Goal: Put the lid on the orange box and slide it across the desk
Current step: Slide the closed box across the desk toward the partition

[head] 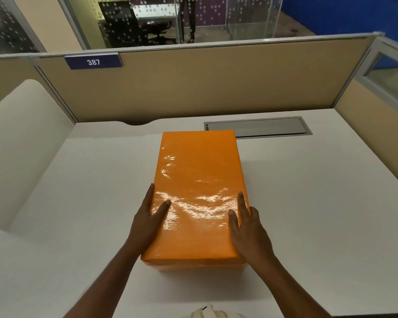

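orange box (198, 191) glossy orange | desk (308, 203) white | partition (216, 83) beige | sign (93, 62) navy

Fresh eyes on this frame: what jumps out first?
The glossy orange box sits closed in the middle of the white desk. The left hand and right hand press flat against its near end, one on each side. Behind, a blue 387 sign hangs on the partition, and a grey hatch sits in the desk just past the box.

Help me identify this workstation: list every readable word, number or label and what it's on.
"387": white digits on the dark blue plate fixed to the top edge of the beige partition.
The orange box shows no print on its glossy top.
Nothing else is readable.
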The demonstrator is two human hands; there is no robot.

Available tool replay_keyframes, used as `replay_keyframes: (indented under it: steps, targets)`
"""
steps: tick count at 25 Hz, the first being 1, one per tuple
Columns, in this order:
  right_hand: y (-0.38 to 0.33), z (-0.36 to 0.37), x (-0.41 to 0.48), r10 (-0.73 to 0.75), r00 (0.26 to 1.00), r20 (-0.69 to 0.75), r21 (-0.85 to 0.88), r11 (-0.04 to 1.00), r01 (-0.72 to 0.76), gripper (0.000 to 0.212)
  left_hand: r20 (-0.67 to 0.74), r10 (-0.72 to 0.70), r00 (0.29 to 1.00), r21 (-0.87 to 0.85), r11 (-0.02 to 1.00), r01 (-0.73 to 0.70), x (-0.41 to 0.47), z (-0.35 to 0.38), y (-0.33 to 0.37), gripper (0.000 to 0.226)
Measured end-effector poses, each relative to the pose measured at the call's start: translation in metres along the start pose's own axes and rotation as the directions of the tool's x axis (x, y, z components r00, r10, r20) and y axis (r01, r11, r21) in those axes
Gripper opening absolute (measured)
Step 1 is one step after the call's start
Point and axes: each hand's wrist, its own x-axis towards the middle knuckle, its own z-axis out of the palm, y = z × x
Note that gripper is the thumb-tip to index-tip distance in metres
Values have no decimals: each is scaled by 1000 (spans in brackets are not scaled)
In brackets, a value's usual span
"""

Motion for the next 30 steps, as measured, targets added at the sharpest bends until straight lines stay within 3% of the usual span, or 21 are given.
replay_keyframes:
  steps: [3,5,8,10,13,15,17,21,24,30]
  targets:
    - [-1,0,0,-15,1000,-8,-10,1000,15,62,-149,21,989,19,1000,-18,-5,1,-1,78]
    - [-2,-1,0,-51,999,-8,-8,999,51,62,-254,60,965,51,997,-49,-8,2,-3,63]
    - [-2,-3,0,-34,999,-1,107,994,33,63,-288,64,955,17,998,-62,-11,0,-1,41]
    - [-1,-6,0,29,998,-47,271,963,-15,60,-273,13,962,-94,995,-39,-11,-3,-1,38]
    - [7,-14,-4,142,984,-105,508,859,-69,28,-234,-37,971,-226,974,-17,-23,-7,-10,36]
    - [16,-18,-6,162,984,-69,566,819,-95,16,-216,-104,971,-348,937,23,-41,-9,-19,26]
    - [24,-21,-9,167,986,7,614,778,-136,21,-162,-160,974,-450,890,71,-57,-10,-33,25]
    - [30,-8,-22,127,967,220,786,565,-253,52,70,-125,990,-569,810,142,-76,0,-50,63]
    - [29,0,-25,117,954,277,877,376,-301,56,87,-110,990,-640,756,140,-73,9,-52,52]
    - [3,10,-8,98,961,259,889,365,-277,54,-6,-96,995,-654,753,69,-44,-14,-52,43]
